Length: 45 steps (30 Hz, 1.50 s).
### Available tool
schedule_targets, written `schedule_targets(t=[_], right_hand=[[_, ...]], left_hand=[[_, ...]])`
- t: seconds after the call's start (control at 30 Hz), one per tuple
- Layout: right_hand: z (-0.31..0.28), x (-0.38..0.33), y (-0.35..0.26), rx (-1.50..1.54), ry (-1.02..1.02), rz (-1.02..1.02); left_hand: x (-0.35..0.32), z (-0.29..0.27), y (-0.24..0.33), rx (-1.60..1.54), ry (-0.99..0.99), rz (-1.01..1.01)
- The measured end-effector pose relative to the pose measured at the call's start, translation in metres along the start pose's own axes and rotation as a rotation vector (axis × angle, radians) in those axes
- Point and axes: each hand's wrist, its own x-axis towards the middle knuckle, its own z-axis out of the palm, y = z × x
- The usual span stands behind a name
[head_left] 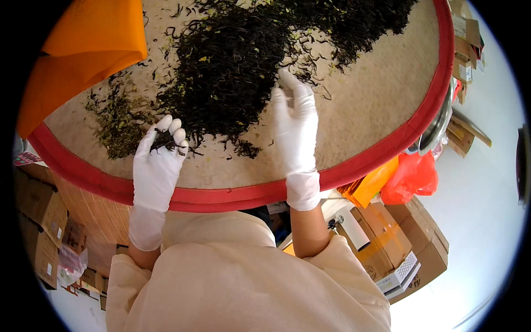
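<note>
Both my hands wear white gloves over a round tray (387, 105) with a padded red rim. A heap of dark, twisted dried tea leaves (227, 66) lies across its middle. My left hand (159, 166) is turned palm up at the near left, its fingers curled around a small clump of dark leaves (163, 141). Beside it is a patch of finer, greenish-brown bits (119, 122). At the heap's right edge is my right hand (296, 119); its thumb and fingertips are bent and a little apart, and I see nothing between them.
An orange sheet or bag (83, 55) covers the tray's left side. Beyond the right rim are a metal bowl (437, 130), a red plastic bag (409, 177) and orange packets (368, 182). Cardboard boxes (381, 232) stand below right, with more boxes (41, 216) at left.
</note>
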Motion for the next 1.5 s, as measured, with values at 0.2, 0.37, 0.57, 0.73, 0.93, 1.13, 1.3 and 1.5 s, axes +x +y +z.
schedule_targets(t=[0.2, 0.37, 0.57, 0.73, 0.93, 1.13, 1.3, 1.5], right_hand=[[0.032, -0.028, -0.024, -0.424, -0.272, -0.56], [0.023, -0.059, -0.022, -0.603, -0.403, -0.675], [-0.01, -0.074, -0.002, -0.581, -0.483, -0.616], [-0.029, -0.057, 0.006, -0.319, -0.153, -0.458], [0.003, 0.008, -0.001, -0.405, 0.055, -0.564], [0.041, 0.051, -0.023, -0.481, -0.001, -0.824], [0.039, 0.023, -0.016, -0.522, -0.051, -0.791], [0.013, -0.017, -0.013, -0.409, -0.226, -0.739]], left_hand=[[0.001, 0.001, -0.003, 0.001, -0.021, 0.0], [0.001, -0.002, 0.002, -0.024, 0.012, 0.018], [0.002, -0.012, 0.014, -0.031, -0.023, 0.038], [0.004, -0.013, 0.02, -0.017, -0.081, 0.06], [0.006, -0.008, 0.013, -0.019, -0.075, 0.041], [0.002, -0.001, 0.01, 0.002, -0.034, 0.061], [0.001, -0.004, 0.01, -0.057, -0.04, 0.047], [0.003, -0.001, 0.008, -0.049, -0.011, 0.061]])
